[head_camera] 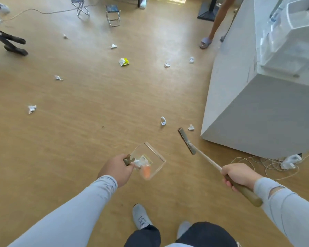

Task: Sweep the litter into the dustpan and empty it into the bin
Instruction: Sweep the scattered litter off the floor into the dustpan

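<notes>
Head camera looks down on the left hand (114, 169), fingers curled round the brown handle of a clear plastic dustpan (148, 160) held above the floor; inside lie a white scrap, a yellowish wrapper and something orange. Right hand (239, 175) grips the olive handle of a broom (186, 141), its slim bristle head near the grey cabinet (257, 113). Crumpled paper (191, 127) lies just beside that head; another piece (163, 120) sits close by, more scattered well apart over the wooden floor (87, 113).
</notes>
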`<state>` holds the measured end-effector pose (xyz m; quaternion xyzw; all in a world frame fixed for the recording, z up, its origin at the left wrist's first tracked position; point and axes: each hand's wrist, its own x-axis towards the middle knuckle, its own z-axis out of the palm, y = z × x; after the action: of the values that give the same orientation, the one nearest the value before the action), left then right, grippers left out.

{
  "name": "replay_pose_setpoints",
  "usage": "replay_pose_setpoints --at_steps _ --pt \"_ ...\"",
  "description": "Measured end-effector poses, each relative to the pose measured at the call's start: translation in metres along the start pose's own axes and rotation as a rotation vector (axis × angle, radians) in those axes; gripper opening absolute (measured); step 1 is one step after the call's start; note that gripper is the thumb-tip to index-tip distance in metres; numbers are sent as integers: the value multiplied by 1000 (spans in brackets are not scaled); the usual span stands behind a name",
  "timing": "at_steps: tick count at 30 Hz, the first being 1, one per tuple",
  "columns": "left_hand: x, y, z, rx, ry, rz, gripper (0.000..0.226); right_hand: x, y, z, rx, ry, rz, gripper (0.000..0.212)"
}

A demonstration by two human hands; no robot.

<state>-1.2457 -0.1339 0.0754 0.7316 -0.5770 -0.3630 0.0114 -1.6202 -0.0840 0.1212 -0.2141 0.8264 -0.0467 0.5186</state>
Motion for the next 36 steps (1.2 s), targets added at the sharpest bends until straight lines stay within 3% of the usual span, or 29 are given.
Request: replay_pose_setpoints --at_steps 11,20,26,32,36 --pt "112 70 -18 51 -40 -33 34 104 -126 -50 23 16 75 14" --pt "211 142 -2 75 -63 -92 22 241 -201 -97 -140 45 -73 15" --pt "280 168 20 150 -157 -75 36 312 -229 -89 -182 54 -42 24" --pt "331 166 12 225 -184 -83 35 323 -234 -60 -256 -15 12 33" --pt "338 157 4 230 -212 -101 38 287 -221 -44 -146 -118 17 20"
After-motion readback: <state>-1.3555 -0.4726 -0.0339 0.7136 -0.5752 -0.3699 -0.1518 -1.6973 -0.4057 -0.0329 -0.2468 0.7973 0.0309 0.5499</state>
